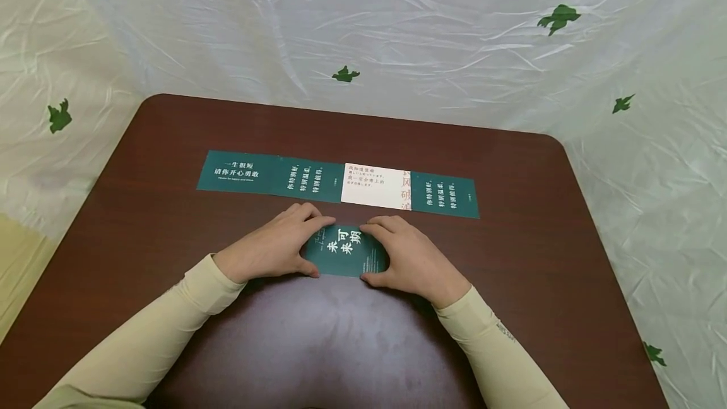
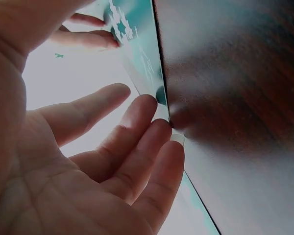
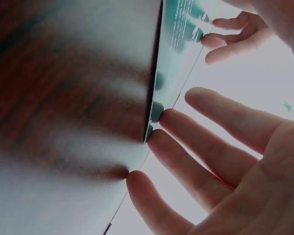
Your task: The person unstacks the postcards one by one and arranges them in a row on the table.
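Observation:
A green card point(image 1: 341, 264) with white Chinese lettering lies near the table's middle, between both hands. My left hand point(image 1: 275, 242) is at its left side, thumb near the lower corner and fingers near the upper one. Opposite, my right hand point(image 1: 417, 264) touches the right side in much the same way. Fairly straight fingers point(image 2: 130, 132) meet the card's edge in the left wrist view. The right wrist view has extended fingertips point(image 3: 159, 137) against the card and the tabletop. Neither hand visibly curls round the card.
Beyond the hands, cards form a row: a green one point(image 1: 216, 175) at left, another green one point(image 1: 335, 185), a white one point(image 1: 369, 197) and a green one point(image 1: 466, 197) at right. They lie on a dark brown table point(image 1: 539, 238) with pale sheeting point(image 1: 397, 36) around it.

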Action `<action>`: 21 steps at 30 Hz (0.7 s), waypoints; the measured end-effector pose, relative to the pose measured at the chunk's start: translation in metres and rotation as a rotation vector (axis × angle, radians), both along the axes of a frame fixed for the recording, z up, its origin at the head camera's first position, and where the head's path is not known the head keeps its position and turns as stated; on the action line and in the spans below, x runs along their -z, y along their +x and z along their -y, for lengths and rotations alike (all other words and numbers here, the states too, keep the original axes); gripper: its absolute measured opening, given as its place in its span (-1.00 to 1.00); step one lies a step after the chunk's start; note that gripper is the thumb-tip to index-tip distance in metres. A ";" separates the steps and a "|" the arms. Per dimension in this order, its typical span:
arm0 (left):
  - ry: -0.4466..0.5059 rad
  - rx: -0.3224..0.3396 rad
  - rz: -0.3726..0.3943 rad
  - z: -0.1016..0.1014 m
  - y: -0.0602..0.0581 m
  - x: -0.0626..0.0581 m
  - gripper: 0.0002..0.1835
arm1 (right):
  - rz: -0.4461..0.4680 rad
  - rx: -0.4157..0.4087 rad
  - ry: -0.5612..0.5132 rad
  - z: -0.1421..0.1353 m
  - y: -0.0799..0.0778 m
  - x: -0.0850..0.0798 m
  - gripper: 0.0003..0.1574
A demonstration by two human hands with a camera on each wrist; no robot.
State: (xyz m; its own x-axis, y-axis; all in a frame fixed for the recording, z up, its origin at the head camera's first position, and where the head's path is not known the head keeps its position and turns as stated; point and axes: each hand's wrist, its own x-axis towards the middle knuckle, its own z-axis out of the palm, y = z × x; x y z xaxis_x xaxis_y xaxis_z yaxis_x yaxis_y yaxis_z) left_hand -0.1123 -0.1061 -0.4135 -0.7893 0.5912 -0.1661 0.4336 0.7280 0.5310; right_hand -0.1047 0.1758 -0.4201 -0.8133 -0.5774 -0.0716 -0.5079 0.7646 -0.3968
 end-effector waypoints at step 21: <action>0.032 0.014 0.023 -0.003 0.003 -0.003 0.06 | -0.006 -0.025 0.008 0.002 -0.003 0.002 0.03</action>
State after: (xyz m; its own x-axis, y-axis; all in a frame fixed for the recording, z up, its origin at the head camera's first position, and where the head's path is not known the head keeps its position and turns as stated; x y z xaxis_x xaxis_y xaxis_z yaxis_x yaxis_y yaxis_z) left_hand -0.1089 -0.1033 -0.4106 -0.7773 0.6072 -0.1646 0.4309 0.7045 0.5640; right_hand -0.1079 0.1742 -0.4218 -0.7992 -0.5967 -0.0718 -0.5290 0.7551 -0.3873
